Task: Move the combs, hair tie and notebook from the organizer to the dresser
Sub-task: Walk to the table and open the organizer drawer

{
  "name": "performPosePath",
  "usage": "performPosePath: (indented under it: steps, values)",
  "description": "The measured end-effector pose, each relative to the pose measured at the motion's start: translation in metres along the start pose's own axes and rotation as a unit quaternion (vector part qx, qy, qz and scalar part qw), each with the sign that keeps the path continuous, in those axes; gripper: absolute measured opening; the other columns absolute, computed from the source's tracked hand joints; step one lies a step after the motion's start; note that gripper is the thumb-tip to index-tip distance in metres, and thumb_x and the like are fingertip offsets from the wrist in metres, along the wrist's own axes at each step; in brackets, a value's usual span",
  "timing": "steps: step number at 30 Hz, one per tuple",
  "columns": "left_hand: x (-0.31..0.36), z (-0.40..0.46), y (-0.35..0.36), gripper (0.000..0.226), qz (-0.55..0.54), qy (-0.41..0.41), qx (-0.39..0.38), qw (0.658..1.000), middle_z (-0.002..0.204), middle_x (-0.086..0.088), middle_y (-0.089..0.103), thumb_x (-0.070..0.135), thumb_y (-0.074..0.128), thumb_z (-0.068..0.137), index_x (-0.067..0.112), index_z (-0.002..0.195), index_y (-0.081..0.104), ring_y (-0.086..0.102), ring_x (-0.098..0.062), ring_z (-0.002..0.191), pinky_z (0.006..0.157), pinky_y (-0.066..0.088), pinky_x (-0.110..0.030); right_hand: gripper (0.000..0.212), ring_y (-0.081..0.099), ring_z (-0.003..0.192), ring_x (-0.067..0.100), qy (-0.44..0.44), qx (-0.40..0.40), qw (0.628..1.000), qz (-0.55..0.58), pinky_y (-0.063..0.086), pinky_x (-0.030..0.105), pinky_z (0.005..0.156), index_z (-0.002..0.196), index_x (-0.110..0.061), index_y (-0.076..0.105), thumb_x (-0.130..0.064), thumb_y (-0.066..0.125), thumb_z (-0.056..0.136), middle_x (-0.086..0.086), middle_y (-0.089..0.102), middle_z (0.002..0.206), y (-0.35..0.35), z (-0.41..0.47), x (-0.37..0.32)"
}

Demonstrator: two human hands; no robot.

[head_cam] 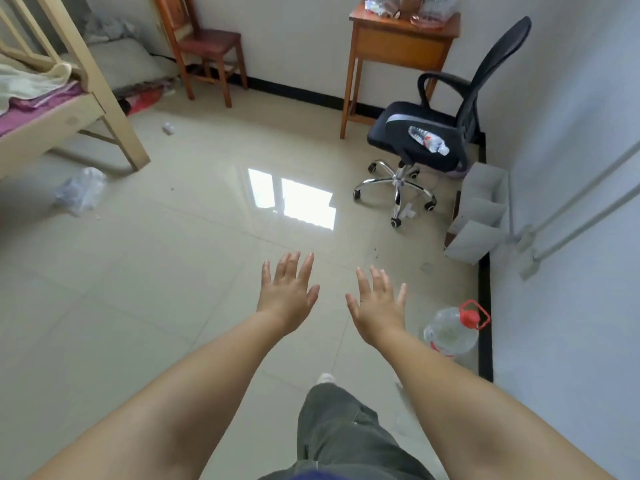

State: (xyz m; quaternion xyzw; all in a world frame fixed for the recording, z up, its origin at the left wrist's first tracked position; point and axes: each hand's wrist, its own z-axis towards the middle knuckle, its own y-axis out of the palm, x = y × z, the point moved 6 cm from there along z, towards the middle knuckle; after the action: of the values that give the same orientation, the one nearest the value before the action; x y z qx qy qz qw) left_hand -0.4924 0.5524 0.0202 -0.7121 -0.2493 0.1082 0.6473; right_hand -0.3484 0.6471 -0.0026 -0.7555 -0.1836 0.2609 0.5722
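Observation:
My left hand (289,291) and my right hand (379,303) are both stretched out in front of me over the tiled floor, palms down, fingers spread, holding nothing. A small wooden dresser-like table (398,46) stands against the far wall at the upper right, with clutter on its top. A grey compartmented organizer (479,213) lies on the floor against the right wall, its compartments looking empty from here. No combs, hair tie or notebook can be made out in this view.
A black office chair (440,133) with a plastic bottle (428,140) on its seat stands before the table. A wooden chair (204,43) is at the back, a bed frame (69,109) at left, a large water jug (453,330) by the right wall, a crumpled plastic bag (81,190) on the floor.

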Motion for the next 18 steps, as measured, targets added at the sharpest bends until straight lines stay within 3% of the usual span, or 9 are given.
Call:
performPosePath:
  steps: [11, 18]
  values:
    - [-0.055, 0.322, -0.071, 0.061, 0.013, -0.054, 0.005, 0.998, 0.158, -0.006, 0.008, 0.046, 0.02, 0.095, 0.023, 0.147, -0.002, 0.003, -0.023, 0.146, 0.116, 0.0, -0.053, 0.057, -0.002, 0.146, 0.021, -0.018, 0.008, 1.0, -0.017, -0.003, 0.058, 0.113, 0.148, -0.028, 0.003, -0.046, 0.019, 0.096, 0.001, 0.003, 0.159, -0.098, 0.339, -0.009]
    - [-0.092, 0.566, -0.126, 0.062, 0.048, 0.017, 0.021, 0.998, 0.158, -0.005, 0.003, 0.046, 0.019, 0.094, 0.023, 0.147, -0.005, 0.0, -0.021, 0.146, 0.116, -0.001, -0.052, 0.058, 0.0, 0.146, 0.022, 0.016, 0.034, 0.999, 0.027, 0.001, 0.057, 0.114, 0.148, -0.028, 0.003, -0.046, 0.02, 0.096, 0.002, 0.004, 0.159, -0.149, 0.573, -0.038]
